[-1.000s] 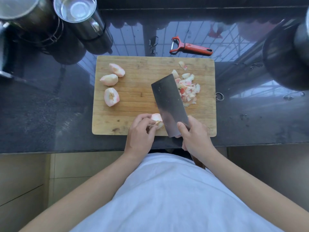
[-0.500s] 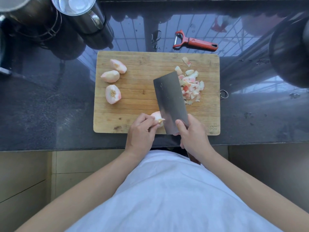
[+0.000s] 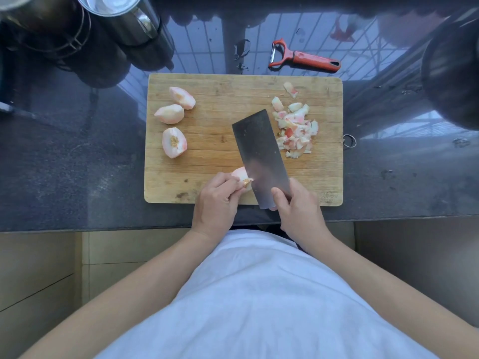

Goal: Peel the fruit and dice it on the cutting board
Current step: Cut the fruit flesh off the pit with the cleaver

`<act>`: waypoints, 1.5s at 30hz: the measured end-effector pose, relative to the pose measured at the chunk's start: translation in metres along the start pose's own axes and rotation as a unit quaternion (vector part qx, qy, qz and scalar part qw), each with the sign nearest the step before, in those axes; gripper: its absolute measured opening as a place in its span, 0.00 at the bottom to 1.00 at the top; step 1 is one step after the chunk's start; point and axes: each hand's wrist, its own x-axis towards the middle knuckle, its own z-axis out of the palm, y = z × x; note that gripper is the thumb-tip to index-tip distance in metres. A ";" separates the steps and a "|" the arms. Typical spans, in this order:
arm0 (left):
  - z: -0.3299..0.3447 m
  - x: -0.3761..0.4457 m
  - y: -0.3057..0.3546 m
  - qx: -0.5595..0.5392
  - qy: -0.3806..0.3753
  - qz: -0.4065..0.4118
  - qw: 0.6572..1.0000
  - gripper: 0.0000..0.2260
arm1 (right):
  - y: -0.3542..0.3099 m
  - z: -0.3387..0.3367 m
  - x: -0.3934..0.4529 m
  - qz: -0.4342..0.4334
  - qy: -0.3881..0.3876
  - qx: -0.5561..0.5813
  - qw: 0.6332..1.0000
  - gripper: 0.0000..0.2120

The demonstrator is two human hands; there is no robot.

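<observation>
A wooden cutting board [image 3: 215, 86] lies on the dark counter. My left hand [image 3: 215, 200] pinches a peeled fruit quarter [image 3: 239, 174] at the board's near edge. My right hand [image 3: 298, 211] grips a cleaver [image 3: 259, 151] whose wide blade touches the quarter's right side, by its core. Three more peeled quarters [image 3: 169, 114] lie at the board's left. A pile of diced fruit pieces [image 3: 295, 130] sits at the board's right, just beyond the blade.
A red peeler [image 3: 303, 57] lies on the counter behind the board. Steel pots [image 3: 121, 14] stand at the back left, a dark pot [image 3: 453, 73] at the far right. The counter's front edge runs just below my hands.
The view shifted slightly. The cleaver's edge has moved closer into the quarter's core side, and my left fingers have turned the piece a little.
</observation>
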 end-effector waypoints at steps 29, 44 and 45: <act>0.004 0.007 0.007 0.086 0.022 0.059 0.994 0.10 | -0.004 -0.010 -0.008 -0.117 -0.005 -0.157 0.981 0.13; -0.003 0.015 0.009 0.115 -0.031 0.003 0.993 0.03 | -0.010 -0.029 -0.002 -0.074 -0.060 -0.129 0.987 0.20; -0.005 0.017 0.010 0.113 -0.043 -0.004 0.993 0.03 | -0.009 -0.032 -0.003 -0.068 -0.053 -0.123 0.989 0.20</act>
